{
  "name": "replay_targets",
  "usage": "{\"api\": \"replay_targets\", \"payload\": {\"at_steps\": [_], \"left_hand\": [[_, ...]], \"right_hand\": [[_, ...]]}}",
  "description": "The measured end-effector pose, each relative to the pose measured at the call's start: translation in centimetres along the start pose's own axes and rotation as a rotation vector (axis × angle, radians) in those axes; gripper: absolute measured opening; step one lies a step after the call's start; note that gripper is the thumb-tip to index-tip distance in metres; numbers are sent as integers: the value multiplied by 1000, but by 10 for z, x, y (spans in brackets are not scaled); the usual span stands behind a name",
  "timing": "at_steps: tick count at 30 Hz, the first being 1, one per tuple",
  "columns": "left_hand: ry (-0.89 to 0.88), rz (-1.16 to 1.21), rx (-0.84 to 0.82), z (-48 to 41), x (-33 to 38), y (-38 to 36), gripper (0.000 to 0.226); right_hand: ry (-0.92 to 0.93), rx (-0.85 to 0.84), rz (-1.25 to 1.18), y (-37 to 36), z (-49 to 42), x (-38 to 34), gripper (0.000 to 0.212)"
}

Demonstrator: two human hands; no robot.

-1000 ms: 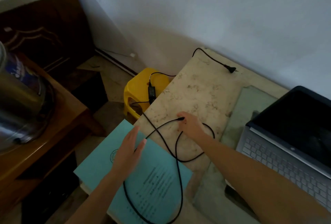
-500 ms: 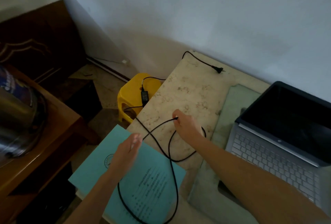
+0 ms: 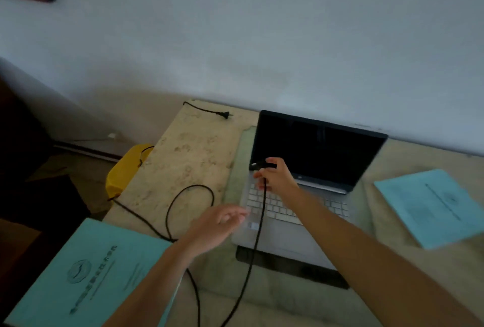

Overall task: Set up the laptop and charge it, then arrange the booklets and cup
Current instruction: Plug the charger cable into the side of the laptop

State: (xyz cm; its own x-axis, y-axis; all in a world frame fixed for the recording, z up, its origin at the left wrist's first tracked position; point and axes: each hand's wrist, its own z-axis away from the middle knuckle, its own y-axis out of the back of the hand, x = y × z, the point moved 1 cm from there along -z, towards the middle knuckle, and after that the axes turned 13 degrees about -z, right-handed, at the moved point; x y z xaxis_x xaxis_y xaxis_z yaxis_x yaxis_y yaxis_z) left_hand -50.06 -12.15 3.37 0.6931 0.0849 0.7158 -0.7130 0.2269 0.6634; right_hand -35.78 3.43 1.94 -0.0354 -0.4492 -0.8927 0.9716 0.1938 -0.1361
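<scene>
My right hand [image 3: 275, 176] pinches the charger's small plug [image 3: 258, 165] at the laptop [image 3: 301, 195]'s left edge, near the hinge; I take it that's where the port is, though I can't see it. The cord [image 3: 258, 224] drops from my fingers across the keyboard's left side, so it needs slack to seat cleanly. My left hand [image 3: 217, 224] hovers spread, holding nothing, just beside the laptop's front-left corner, probably to brace the base while I push. The laptop is open, screen dark, toward the tabletop [image 3: 193, 154]'s back edge, sitting on something dark that shows under its front edge. The wall plug [image 3: 224, 115] lies loose at the back left of the tabletop, so no power yet even once the small plug is in. One booklet [image 3: 86, 274] sits at the front-left corner with cord looped past it, the second booklet [image 3: 434, 206] toward the right edge. No cup in view. Risk: blur hides the port, I may miss it
</scene>
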Motion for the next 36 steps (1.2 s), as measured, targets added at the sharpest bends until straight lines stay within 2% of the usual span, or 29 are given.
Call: {"api": "replay_targets", "payload": {"at_steps": [4,7,11,14,20,28,36], "left_hand": [[-68,-115,-42,-29,36,-48,27],[-84,-220,-65,-50,59,-81,32],[-85,-325,-30,-80,80,-114,43],[-45,-345,-12,-103,92,-134,52],[-112,-501,-103,-154,112,-163,77],[-149,-811,-294,-197,120,-190,119],[-173,-880,-304,-207,115,-202,126]], "right_hand": [[-51,11,54,94,25,-5,30],[-74,123,34,153,40,-8,28],[-63,184,-18,211,52,-5,21],[-43,213,-11,248,58,7,25],[12,386,194,313,43,32,20],[64,457,288,325,1,48,5],[70,506,383,309,-22,48,13]]}}
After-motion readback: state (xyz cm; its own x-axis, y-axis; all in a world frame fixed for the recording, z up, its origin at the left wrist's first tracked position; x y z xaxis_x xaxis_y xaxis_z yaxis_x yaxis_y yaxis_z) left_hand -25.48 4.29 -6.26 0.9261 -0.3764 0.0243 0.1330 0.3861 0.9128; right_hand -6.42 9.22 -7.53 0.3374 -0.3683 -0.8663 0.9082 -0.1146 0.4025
